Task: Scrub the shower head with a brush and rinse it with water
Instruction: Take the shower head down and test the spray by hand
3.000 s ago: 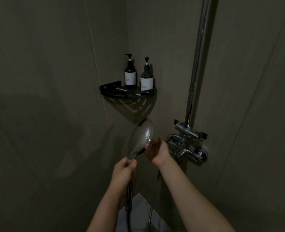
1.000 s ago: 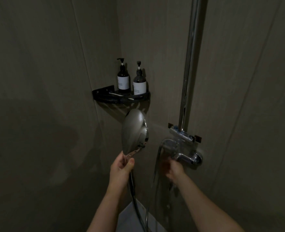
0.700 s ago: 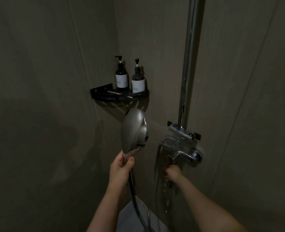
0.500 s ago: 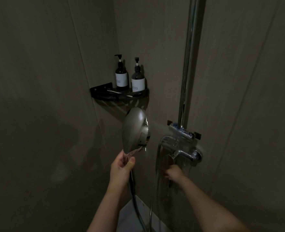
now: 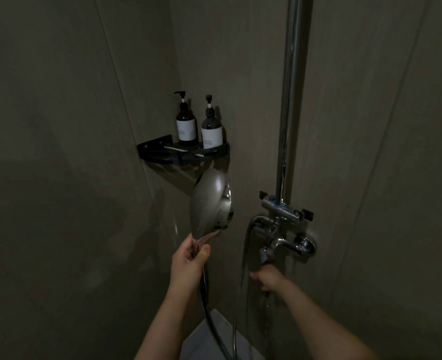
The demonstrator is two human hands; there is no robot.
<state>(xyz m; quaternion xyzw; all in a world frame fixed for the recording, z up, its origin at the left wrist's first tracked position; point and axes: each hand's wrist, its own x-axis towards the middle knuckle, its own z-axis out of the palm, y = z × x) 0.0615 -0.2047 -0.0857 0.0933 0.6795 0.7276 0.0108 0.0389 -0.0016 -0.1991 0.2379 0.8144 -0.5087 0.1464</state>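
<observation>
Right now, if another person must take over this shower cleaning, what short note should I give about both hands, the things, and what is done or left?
Left hand: grips the handle of the shower head, held upright, its spray face turned toward the mixer tap.
Right hand: just below the mixer tap at its lower control, with water trickling beneath; its grip is too dark to judge.
No brush is in view.
Done: cannot confirm scrubbing.
Left: finish rinsing the shower head, close the water.

The two pump bottles point(image 5: 186, 123) point(image 5: 211, 129) carry white labels, their print too small to read.
</observation>
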